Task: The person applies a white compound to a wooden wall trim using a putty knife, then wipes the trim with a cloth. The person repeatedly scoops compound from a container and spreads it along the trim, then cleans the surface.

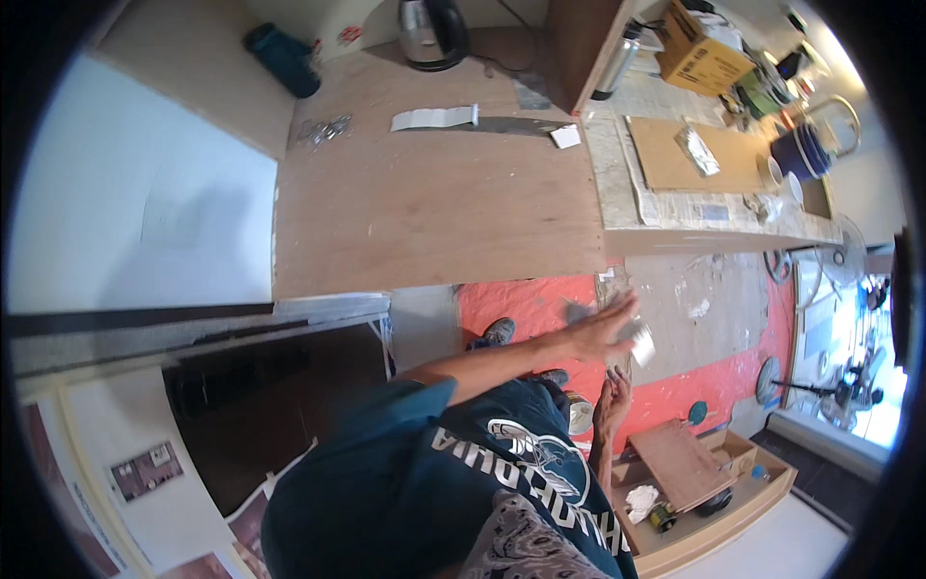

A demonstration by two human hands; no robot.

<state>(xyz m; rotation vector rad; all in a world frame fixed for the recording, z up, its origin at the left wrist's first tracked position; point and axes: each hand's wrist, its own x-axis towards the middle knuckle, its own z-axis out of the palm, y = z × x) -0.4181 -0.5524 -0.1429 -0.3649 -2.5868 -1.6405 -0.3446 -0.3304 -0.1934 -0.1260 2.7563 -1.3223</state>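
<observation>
My left hand (603,333) reaches across to the right with its fingers stretched apart, smeared by motion. At its lower fingertips is a small white piece (642,344); whether it touches the hand I cannot tell. Just below, my right hand (614,394) is raised with its fingers curled together. What those fingers hold, if anything, is too small to make out. Both hands are over the floor, to the near right of a brown wooden worktop (424,212).
On the worktop are a kettle (431,34), a dark bottle (283,60), a white strip (434,118) and a small white square (565,136). A side counter holds a brown board (690,154) and a cardboard box (704,53). A drawer (714,492) with items stands near right; red sheeting (675,396) covers the floor.
</observation>
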